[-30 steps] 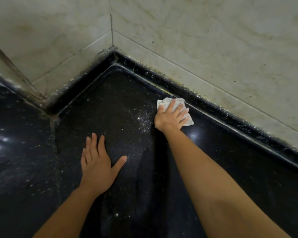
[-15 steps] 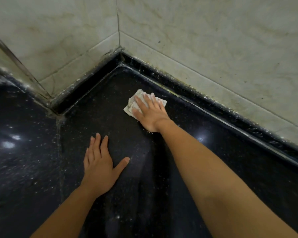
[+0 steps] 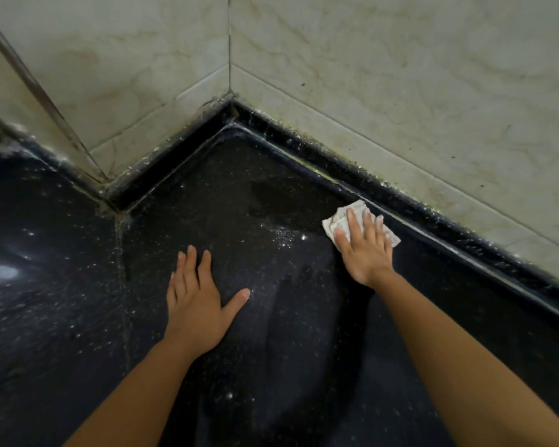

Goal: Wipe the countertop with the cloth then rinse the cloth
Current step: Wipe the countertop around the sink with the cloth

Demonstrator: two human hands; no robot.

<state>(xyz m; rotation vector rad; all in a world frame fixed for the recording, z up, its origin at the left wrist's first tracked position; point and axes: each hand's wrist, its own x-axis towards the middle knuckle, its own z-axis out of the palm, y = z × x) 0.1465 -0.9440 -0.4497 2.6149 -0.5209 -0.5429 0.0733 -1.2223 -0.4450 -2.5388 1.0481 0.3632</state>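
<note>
Here the right hand (image 3: pixel 365 250) lies flat, fingers straight and slightly spread, pressing the pale cloth (image 3: pixel 336 221) onto the black countertop (image 3: pixel 288 366) just beside the raised back edge (image 3: pixel 433 217). The left hand (image 3: pixel 197 304) rests flat on the counter, fingers straight, thumb out.

Two hands are in view: one left hand (image 3: pixel 197 304) and one right hand (image 3: pixel 365 250). There is one pale cloth (image 3: pixel 334 221). One black speckled countertop (image 3: pixel 304 366) is crossed by one seam (image 3: pixel 122 253). Two tiled walls stand behind, the left wall (image 3: pixel 126 59) and the right wall (image 3: pixel 400 75), meeting in one corner (image 3: pixel 229 96). One thin metal pipe (image 3: pixel 39 88).
</note>
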